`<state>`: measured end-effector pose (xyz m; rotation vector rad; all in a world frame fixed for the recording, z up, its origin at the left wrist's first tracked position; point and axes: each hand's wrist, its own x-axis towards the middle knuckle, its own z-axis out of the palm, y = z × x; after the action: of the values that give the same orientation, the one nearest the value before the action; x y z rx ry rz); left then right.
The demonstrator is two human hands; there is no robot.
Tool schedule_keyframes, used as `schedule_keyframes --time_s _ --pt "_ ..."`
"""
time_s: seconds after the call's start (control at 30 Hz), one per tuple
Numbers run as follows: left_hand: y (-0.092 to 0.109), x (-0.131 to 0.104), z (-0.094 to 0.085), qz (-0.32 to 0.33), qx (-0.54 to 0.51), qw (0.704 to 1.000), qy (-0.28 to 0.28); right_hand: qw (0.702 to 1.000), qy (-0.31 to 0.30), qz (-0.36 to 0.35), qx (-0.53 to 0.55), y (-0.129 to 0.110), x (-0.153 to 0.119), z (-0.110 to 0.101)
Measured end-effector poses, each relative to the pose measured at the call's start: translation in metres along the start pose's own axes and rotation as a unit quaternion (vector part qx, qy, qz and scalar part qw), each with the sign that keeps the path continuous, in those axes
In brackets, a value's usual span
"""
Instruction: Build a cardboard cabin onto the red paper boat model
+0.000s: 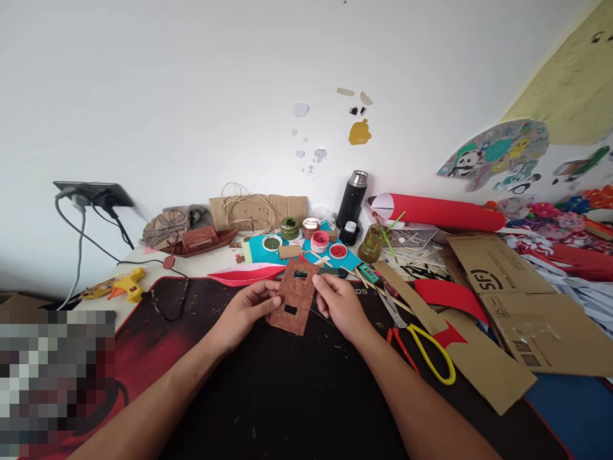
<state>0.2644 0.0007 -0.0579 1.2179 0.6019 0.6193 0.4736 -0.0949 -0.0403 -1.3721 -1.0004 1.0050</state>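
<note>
A brown-painted cardboard piece (293,295) with two cut-out windows is held up over the black mat (268,383). My left hand (249,306) pinches its left edge between thumb and fingers. On the upper right edge, my right hand (338,300) grips it with the thumb in front; the fingers behind are partly hidden. Just beyond the piece lies a red boat-shaped paper form (246,274). Open paint jars, one green (290,229) and one red (319,241), stand behind it on blue paper (258,248).
Yellow-handled scissors (421,345) and cardboard strips (493,370) lie to the right. A glue gun (129,285) rests at left near a brown model boat (201,239). At the back stand a black thermos (353,198) and a jar of brushes (371,244). Flattened cardboard (536,306) fills the far right.
</note>
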Motion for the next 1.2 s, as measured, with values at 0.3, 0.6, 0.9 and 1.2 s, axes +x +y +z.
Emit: schedule_keyframes --time_s 0.3,0.6,0.9,1.2 --pt "0.007 -0.004 0.007 0.0 0.027 0.999 -0.025 1.0 0.0 0.009 0.015 0.006 0.002 -0.001" --pt "0.007 -0.006 0.011 -0.013 0.053 0.998 -0.04 1.0 0.004 0.013 0.013 0.009 0.003 -0.001" --pt "0.008 -0.003 0.008 0.027 0.038 0.999 0.012 1.0 -0.021 -0.005 0.016 0.003 0.0 0.003" --pt "0.007 -0.003 0.007 0.024 0.02 0.999 0.014 0.999 -0.04 0.002 -0.025 0.0 -0.002 0.004"
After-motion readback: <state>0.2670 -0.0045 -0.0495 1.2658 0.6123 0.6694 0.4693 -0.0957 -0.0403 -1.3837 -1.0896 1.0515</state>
